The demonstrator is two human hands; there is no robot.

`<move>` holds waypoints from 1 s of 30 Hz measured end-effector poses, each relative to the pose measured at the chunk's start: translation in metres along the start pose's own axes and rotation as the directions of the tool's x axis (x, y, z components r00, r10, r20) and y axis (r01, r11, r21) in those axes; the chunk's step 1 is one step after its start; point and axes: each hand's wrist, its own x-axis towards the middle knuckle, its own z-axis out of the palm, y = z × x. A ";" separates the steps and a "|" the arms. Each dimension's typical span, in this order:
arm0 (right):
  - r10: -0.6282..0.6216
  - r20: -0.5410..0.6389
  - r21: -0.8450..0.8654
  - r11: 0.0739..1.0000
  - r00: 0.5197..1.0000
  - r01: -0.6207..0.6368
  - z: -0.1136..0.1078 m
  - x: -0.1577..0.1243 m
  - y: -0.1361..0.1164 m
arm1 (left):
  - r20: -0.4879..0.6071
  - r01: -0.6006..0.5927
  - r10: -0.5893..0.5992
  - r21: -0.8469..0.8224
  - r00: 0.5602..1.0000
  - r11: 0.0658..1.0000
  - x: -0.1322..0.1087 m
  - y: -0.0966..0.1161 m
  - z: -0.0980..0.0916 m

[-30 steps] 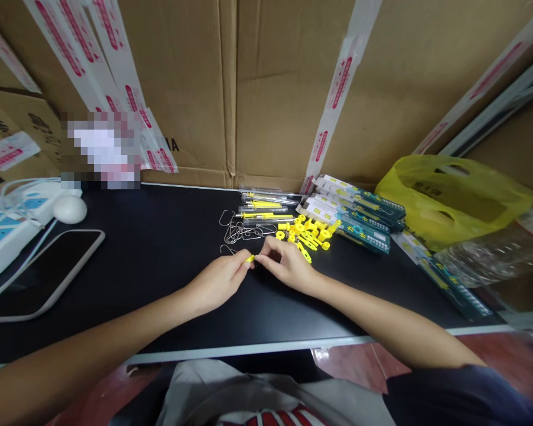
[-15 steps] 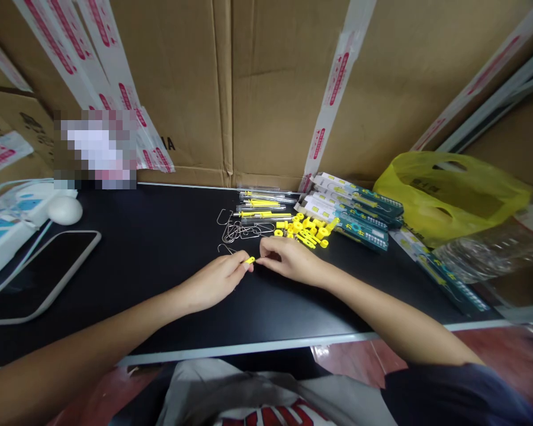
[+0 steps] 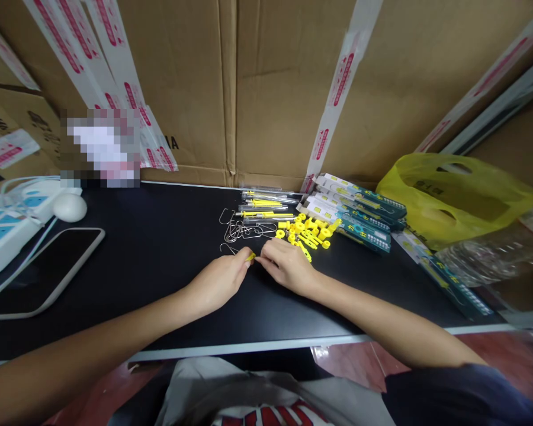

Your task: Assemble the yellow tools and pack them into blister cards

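Observation:
Between thumb and finger, my left hand (image 3: 220, 281) pinches a small yellow plastic piece (image 3: 250, 257). Close by on its right, my right hand (image 3: 288, 264) is closed in a pinch at the piece's end; what its fingertips hold is too small to make out. Just beyond both hands lies a tangle of bent metal wire hooks (image 3: 244, 229). Loose yellow plastic parts (image 3: 315, 228) are heaped behind my right hand. Clear tubes with yellow inserts (image 3: 266, 204) lie farther back.
Printed boxes (image 3: 355, 213) are stacked at the back right, beside a yellow plastic bag (image 3: 453, 189) and a clear plastic bottle (image 3: 479, 260). On the left lie a phone (image 3: 44, 272) and a white power strip (image 3: 9, 231). Large cardboard boxes (image 3: 275, 89) wall off the back.
My right hand has turned over slightly, its knuckles now more on top, staying near the left fingertips. My left hand still grips the yellow piece, now tilted and more covered. The view has shifted slightly.

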 end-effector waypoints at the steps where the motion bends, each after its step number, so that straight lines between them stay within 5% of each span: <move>1: 0.018 -0.001 0.010 1.000 1.000 -0.018 0.001 0.000 0.000 | -0.002 0.001 -0.001 0.019 1.000 1.000 0.000 0.000 0.000; 9: 0.083 -0.010 0.014 0.996 0.996 -0.083 0.002 0.001 -0.004 | 0.016 0.014 -0.015 0.035 1.000 0.999 -0.002 0.002 -0.001; 19: -0.053 -0.043 -0.174 0.984 0.998 0.045 -0.003 0.001 -0.007 | -0.039 0.009 -0.014 -0.129 0.999 0.992 -0.003 0.002 -0.009; 26: -0.054 -0.043 -0.067 0.996 0.998 0.051 -0.008 0.003 -0.008 | 0.101 0.073 -0.017 -0.579 0.995 0.812 0.001 -0.004 -0.003; 30: -0.052 -0.047 0.023 0.998 0.998 0.053 -0.009 0.002 -0.005 | 0.033 -0.009 0.034 -0.566 0.999 0.824 0.000 -0.005 -0.007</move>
